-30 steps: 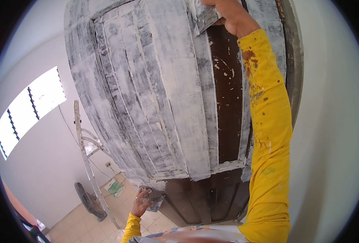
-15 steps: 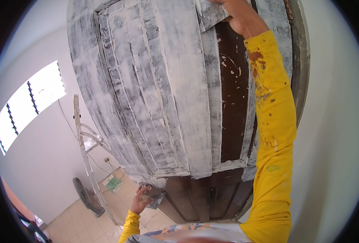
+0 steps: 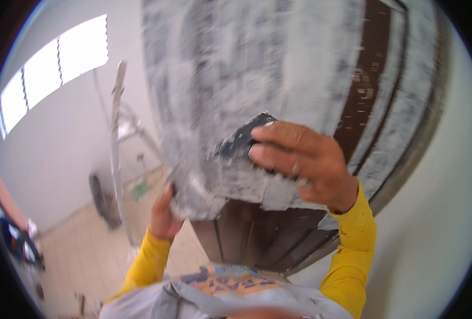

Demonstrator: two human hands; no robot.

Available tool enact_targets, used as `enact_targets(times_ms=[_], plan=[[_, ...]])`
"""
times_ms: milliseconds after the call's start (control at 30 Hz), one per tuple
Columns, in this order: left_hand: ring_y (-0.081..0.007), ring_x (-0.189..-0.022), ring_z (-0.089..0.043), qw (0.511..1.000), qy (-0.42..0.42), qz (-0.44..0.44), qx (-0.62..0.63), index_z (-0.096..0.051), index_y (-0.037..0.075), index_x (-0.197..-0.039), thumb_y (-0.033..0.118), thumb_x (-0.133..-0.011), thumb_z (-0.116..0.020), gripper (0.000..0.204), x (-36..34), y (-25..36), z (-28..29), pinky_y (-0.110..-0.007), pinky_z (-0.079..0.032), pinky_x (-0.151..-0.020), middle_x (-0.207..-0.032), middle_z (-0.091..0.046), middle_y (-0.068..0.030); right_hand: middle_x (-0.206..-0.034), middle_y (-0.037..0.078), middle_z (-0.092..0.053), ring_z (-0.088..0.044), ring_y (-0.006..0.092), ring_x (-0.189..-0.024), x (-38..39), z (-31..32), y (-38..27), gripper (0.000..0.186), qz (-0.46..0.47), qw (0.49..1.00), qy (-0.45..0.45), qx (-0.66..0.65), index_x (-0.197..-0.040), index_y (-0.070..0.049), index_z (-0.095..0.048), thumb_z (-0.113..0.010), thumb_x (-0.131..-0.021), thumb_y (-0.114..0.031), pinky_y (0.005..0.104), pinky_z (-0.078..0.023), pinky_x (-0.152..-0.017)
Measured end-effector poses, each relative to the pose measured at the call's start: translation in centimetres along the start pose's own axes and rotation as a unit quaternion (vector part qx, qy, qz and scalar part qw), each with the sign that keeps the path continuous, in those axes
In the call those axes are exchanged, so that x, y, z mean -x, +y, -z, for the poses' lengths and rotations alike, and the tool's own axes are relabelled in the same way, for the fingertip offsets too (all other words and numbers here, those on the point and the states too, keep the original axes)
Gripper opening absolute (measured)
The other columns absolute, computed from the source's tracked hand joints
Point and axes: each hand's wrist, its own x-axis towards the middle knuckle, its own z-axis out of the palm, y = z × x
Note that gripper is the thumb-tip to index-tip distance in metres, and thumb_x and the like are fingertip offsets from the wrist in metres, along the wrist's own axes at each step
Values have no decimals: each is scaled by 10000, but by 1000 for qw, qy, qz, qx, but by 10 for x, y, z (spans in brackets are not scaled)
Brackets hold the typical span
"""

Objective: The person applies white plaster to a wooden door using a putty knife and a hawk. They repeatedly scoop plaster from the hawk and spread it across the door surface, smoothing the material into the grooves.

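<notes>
Centrally in the frame, the right hand [image 3: 310, 162] grips a dark scraper [image 3: 238, 142], fingers closed over it; just left of centre, the left hand [image 3: 165, 215] clasps a grey-smeared plate [image 3: 196, 201]. Beyond both, a patchy white-and-brown door [image 3: 236, 64] fills the upper middle. At bottom centre, a shirt's blue-and-orange print [image 3: 225, 283] is too blurred to read.

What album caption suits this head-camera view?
Right hand gripping a dark spreader, left hand lower down, before a brown panelled door patchily coated greyish-white.
</notes>
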Motion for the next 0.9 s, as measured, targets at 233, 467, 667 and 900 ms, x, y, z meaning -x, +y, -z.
enact_targets(times_ms=[233, 467, 667, 900], plan=[[-281, -1242, -629, 968, -120, -186, -122, -482, 27, -1448, 303, -1092, -481, 450, -12, 30, -73, -461, -506, -1080, -1388, -609, -151, -1385, 79, -606, -550, 312, -1300, 5, -80, -34, 422, 56, 990, -115, 64, -1252, -254, -706, -727, -838, -173, 544, -387, -1167], [-217, -1139, -683, 991, -75, -89, 68, -592, 53, -1329, 242, -1073, -545, 322, -11, 66, -51, -384, -578, -982, -1274, -682, -106, -1276, 11, -658, -573, 237, -1110, 11, -64, -3, 336, 41, 968, -114, 218, -1162, -257, -759, -720, -835, -188, 413, -412, -973], [-180, -1120, -686, 961, -26, -188, -199, -616, 44, -1288, 179, -1069, -551, 266, -9, 74, -65, -344, -579, -967, -1225, -692, -68, -1237, 1, -662, -563, 231, -1103, -8, -67, -21, 322, 51, 964, -112, 237, -1156, -255, -756, -702, -843, -200, 416, -410, -966], [-208, -1243, -609, 864, 56, -377, -329, -573, -29, -1368, 91, -1021, -614, 369, -33, 60, -4, -355, -487, -1076, -1316, -647, -116, -1210, 17, -673, -573, 241, -1102, 4, -52, -23, 369, 11, 958, -207, 198, -1197, -230, -737, -699, -847, -119, 400, -434, -961]])
